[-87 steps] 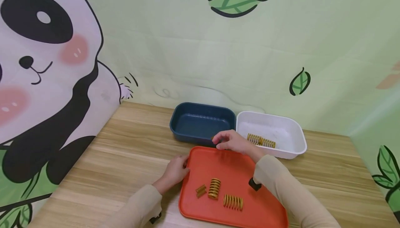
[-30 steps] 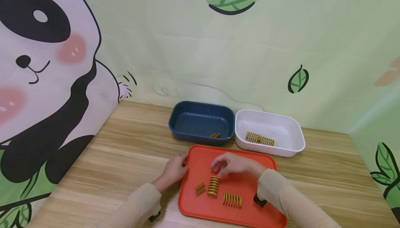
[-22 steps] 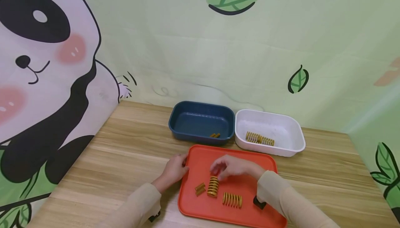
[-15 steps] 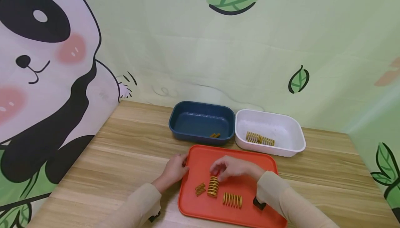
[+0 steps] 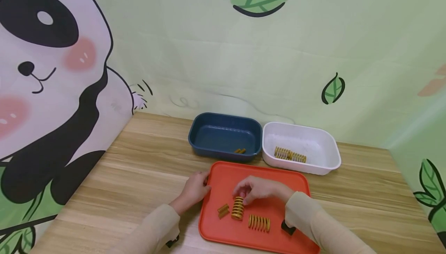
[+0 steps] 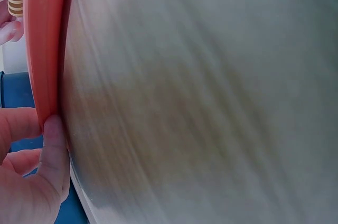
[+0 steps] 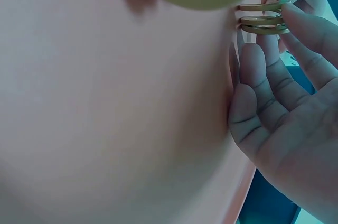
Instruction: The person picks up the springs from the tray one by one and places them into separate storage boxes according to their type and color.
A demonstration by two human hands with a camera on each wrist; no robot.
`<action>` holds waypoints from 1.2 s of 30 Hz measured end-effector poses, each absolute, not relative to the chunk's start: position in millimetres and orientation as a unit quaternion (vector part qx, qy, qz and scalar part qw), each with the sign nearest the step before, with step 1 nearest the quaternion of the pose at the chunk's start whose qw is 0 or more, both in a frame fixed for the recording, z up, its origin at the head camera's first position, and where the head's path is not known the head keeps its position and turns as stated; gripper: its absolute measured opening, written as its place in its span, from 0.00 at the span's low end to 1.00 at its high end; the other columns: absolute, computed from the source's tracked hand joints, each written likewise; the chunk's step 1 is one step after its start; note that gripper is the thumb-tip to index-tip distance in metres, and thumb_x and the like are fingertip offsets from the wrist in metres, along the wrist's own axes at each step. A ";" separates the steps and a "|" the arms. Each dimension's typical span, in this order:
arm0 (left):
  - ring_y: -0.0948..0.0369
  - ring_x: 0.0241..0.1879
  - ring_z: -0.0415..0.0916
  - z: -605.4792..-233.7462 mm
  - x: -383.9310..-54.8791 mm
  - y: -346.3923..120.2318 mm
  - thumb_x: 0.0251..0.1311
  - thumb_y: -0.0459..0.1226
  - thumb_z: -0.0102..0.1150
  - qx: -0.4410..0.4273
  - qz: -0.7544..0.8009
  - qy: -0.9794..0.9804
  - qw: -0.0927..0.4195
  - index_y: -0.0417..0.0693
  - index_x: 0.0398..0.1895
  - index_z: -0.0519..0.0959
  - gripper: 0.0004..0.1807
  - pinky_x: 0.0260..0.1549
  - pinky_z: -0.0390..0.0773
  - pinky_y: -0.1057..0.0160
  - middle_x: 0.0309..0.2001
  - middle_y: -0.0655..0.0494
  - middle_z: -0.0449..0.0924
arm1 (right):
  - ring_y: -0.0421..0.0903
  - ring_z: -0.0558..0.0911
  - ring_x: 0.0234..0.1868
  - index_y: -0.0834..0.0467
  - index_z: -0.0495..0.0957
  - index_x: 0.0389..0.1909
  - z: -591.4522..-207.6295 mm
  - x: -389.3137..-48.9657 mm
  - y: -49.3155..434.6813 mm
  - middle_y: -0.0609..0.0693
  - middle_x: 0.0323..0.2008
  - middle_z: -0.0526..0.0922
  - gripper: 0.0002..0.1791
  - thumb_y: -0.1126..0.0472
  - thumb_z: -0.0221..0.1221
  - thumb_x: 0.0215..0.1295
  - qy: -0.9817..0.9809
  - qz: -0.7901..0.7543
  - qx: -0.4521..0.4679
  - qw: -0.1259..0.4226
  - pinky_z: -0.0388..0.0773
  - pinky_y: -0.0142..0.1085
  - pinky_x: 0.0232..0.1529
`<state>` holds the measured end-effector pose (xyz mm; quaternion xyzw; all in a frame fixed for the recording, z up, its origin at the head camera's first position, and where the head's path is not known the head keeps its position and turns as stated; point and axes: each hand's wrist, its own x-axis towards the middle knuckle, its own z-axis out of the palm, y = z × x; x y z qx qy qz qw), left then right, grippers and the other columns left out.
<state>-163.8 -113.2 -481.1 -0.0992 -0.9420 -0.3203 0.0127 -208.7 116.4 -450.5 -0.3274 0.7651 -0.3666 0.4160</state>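
The right grip (image 5: 256, 189) pinches one large die spring (image 5: 237, 209) at its far end, opened only about the spring's width; best squeeze evenly across the coils. The left grip (image 5: 195, 187) pinches the red tray (image 5: 223, 180), and should hold it steady. Nearer the person than the right grip: another die spring (image 5: 259, 223); leftward, two small springs (image 5: 223, 210). Beyond: blue bin (image 5: 219, 154), apparently two tiny springs (image 5: 239, 151); white bin (image 5: 313, 167), two yellow springs (image 5: 290, 155).

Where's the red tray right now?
In the head view, the red tray lies low, right of centre, in front of the blue box and white box, with the left hand pinching its left edge.
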 end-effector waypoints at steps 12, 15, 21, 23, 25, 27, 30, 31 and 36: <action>0.60 0.26 0.65 -480.8 -162.8 -112.9 0.43 0.28 0.61 -0.090 -0.324 -0.942 0.003 0.31 0.50 0.72 0.25 0.26 0.69 0.64 0.25 0.51 0.71 | 0.40 0.69 0.28 0.61 0.77 0.43 -449.4 -203.4 119.4 0.47 0.25 0.72 0.16 0.69 0.59 0.52 0.757 -0.367 -0.339 0.420 0.69 0.28 0.31; 0.60 0.26 0.65 -480.7 -162.8 -112.8 0.43 0.28 0.61 -0.086 -0.324 -0.942 0.001 0.32 0.50 0.72 0.25 0.26 0.69 0.64 0.25 0.51 0.70 | 0.39 0.69 0.27 0.60 0.77 0.43 -450.0 -201.9 119.9 0.46 0.24 0.71 0.15 0.69 0.59 0.51 0.758 -0.360 -0.344 0.421 0.68 0.28 0.30; 0.60 0.26 0.64 -479.5 -162.8 -112.2 0.43 0.28 0.61 -0.093 -0.320 -0.943 0.006 0.31 0.49 0.72 0.24 0.25 0.67 0.65 0.24 0.51 0.69 | 0.38 0.68 0.25 0.61 0.77 0.42 -450.3 -199.5 119.6 0.45 0.23 0.70 0.16 0.70 0.60 0.50 0.760 -0.351 -0.357 0.414 0.67 0.26 0.29; 0.60 0.25 0.64 -479.5 -162.7 -112.1 0.43 0.28 0.61 -0.092 -0.320 -0.943 0.006 0.31 0.49 0.72 0.24 0.25 0.67 0.65 0.24 0.52 0.69 | 0.38 0.68 0.25 0.60 0.77 0.41 -450.0 -198.9 119.3 0.45 0.22 0.70 0.15 0.70 0.60 0.49 0.763 -0.349 -0.353 0.414 0.67 0.26 0.29; 0.60 0.25 0.64 -479.5 -162.7 -112.0 0.43 0.28 0.61 -0.094 -0.320 -0.943 0.008 0.31 0.49 0.72 0.24 0.25 0.67 0.65 0.24 0.51 0.69 | 0.39 0.68 0.26 0.58 0.78 0.39 -449.8 -198.4 119.2 0.46 0.22 0.71 0.14 0.70 0.61 0.49 0.767 -0.348 -0.345 0.413 0.67 0.27 0.29; 0.60 0.25 0.64 -479.1 -162.6 -112.0 0.43 0.28 0.60 -0.093 -0.321 -0.942 0.007 0.31 0.49 0.72 0.24 0.25 0.67 0.64 0.24 0.51 0.68 | 0.39 0.69 0.26 0.57 0.78 0.38 -449.7 -198.0 119.2 0.46 0.22 0.71 0.14 0.70 0.61 0.48 0.771 -0.347 -0.338 0.413 0.67 0.28 0.29; 0.60 0.25 0.64 -479.0 -162.7 -112.1 0.44 0.28 0.60 -0.092 -0.322 -0.942 0.004 0.30 0.49 0.72 0.24 0.26 0.67 0.64 0.25 0.51 0.68 | 0.40 0.69 0.27 0.56 0.78 0.36 -449.1 -197.2 119.4 0.47 0.23 0.71 0.13 0.69 0.62 0.48 0.776 -0.344 -0.331 0.413 0.67 0.29 0.30; 0.60 0.25 0.64 -479.0 -162.6 -112.1 0.44 0.28 0.60 -0.091 -0.321 -0.943 0.002 0.31 0.49 0.72 0.24 0.26 0.67 0.64 0.25 0.51 0.68 | 0.40 0.69 0.27 0.56 0.78 0.36 -449.0 -196.9 119.5 0.47 0.23 0.71 0.12 0.69 0.62 0.47 0.777 -0.342 -0.331 0.412 0.66 0.29 0.30; 0.60 0.25 0.63 -479.3 -162.5 -112.1 0.44 0.28 0.60 -0.088 -0.321 -0.943 -0.001 0.31 0.50 0.72 0.25 0.26 0.67 0.65 0.24 0.52 0.68 | 0.39 0.68 0.28 0.58 0.77 0.32 -446.7 -195.0 119.9 0.45 0.23 0.71 0.09 0.66 0.64 0.46 0.783 -0.326 -0.337 0.409 0.66 0.28 0.31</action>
